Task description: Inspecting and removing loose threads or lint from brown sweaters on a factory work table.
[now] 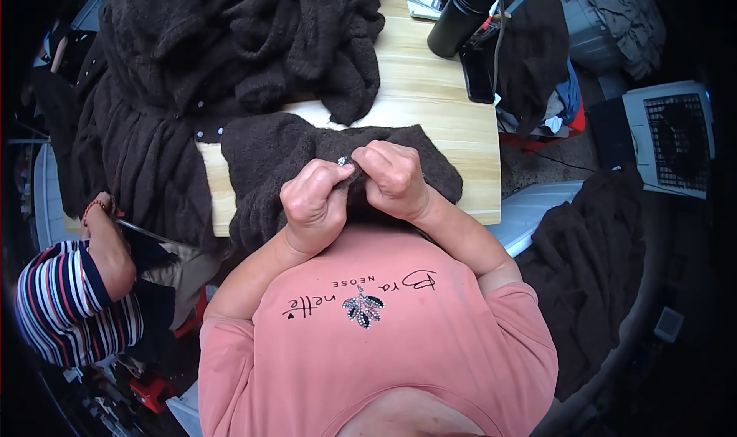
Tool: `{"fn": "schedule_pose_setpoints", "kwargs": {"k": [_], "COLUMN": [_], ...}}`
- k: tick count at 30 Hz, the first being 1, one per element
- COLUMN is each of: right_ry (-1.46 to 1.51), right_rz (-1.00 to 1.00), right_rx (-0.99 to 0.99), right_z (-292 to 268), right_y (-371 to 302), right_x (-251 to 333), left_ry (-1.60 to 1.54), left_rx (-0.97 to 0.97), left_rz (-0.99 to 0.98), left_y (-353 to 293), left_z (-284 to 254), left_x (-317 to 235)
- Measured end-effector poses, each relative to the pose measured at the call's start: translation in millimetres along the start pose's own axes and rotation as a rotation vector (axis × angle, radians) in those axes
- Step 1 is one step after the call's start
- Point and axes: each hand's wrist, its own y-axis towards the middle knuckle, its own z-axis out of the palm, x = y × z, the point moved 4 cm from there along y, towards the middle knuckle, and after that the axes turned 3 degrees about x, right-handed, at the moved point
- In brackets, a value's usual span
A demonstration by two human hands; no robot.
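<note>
A dark brown knitted garment (269, 157) lies bunched on the table edge in front of me. My left hand (316, 203) and my right hand (393, 177) are closed side by side on a fold of it, thumbs and fingertips pinched together. Between the two hands a small shiny button (343, 161) shows on the fabric. Whether a needle or thread is in the fingers is too small to tell. The part of the garment below my hands is hidden by them.
More dark knitwear (230, 45) is heaped on the wooden table (430, 91). A black bottle (462, 18) and a phone (477, 76) stand at the far right. On the left, another person's hand (98, 206) touches the knitwear. Dark garments (587, 276) hang at right.
</note>
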Motion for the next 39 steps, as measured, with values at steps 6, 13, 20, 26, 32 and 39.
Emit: {"fn": "schedule_pose_setpoints", "kwargs": {"k": [6,13,20,26,32,39], "right_ry": [0.386,0.52,0.577,0.08,0.289,0.74], "right_rz": [0.221,0.32,0.468,0.258,0.128,0.455], "right_rx": [0.057,0.172,0.307,0.066,0.047,0.252], "right_z": [3.7,0.9,2.4,7.2,-9.8,-7.9], "right_y": [-14.1,-22.1,-21.8,-18.8,-18.4,-20.4], "right_x": [-11.0,-18.3,-18.3,-4.2,7.8,2.1], "left_ry": [-0.409,-0.387,-0.284,0.191,0.08,0.054], "left_rx": [-0.04,0.115,0.228,0.111,0.0,0.035], "left_rz": [-0.591,-0.506,-0.578,0.029,0.085,0.167], "left_y": [-17.7,-14.9,-18.3,-9.1,-11.0,-11.3], "left_z": [0.0,2.1,-0.1,4.9,-2.6,-3.9], "left_x": [21.2,22.7,29.4,3.1,-4.5,-11.5]}}
